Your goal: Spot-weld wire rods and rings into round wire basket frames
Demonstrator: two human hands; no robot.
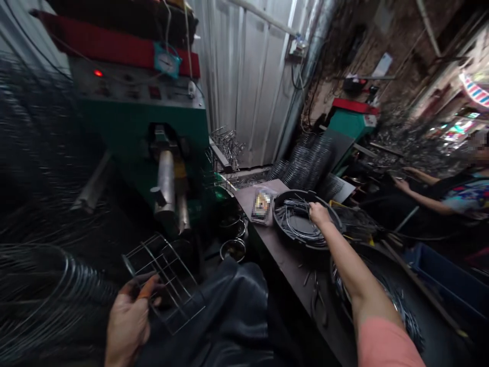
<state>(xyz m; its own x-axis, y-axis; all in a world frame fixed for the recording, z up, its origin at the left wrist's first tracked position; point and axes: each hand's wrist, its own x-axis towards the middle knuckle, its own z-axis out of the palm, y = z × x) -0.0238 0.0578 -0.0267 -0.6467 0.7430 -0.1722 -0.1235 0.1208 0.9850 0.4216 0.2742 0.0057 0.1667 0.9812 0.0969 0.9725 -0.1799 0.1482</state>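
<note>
My left hand (132, 311) grips a wire basket frame (168, 280) at its near-left edge, with orange covering on a finger. The frame is a grid of thin metal rods, tilted above my dark-clad lap. My right hand (319, 214) is stretched out over a round black tray (280, 232) on the bench. Its fingers are closed on what looks like a thin metal wire (303, 200); the fingertips are partly hidden. Bent and straight wire pieces (292, 211) lie around the inside of the tray.
A green welding machine (126, 127) with metal electrodes (166, 178) stands ahead on the left. Pliers (317, 300) and a plastic packet (262, 204) lie on the bench (282, 260). Wire rings (76, 275) stack at left. At right are a blue bin (451, 280) and another person (451, 199).
</note>
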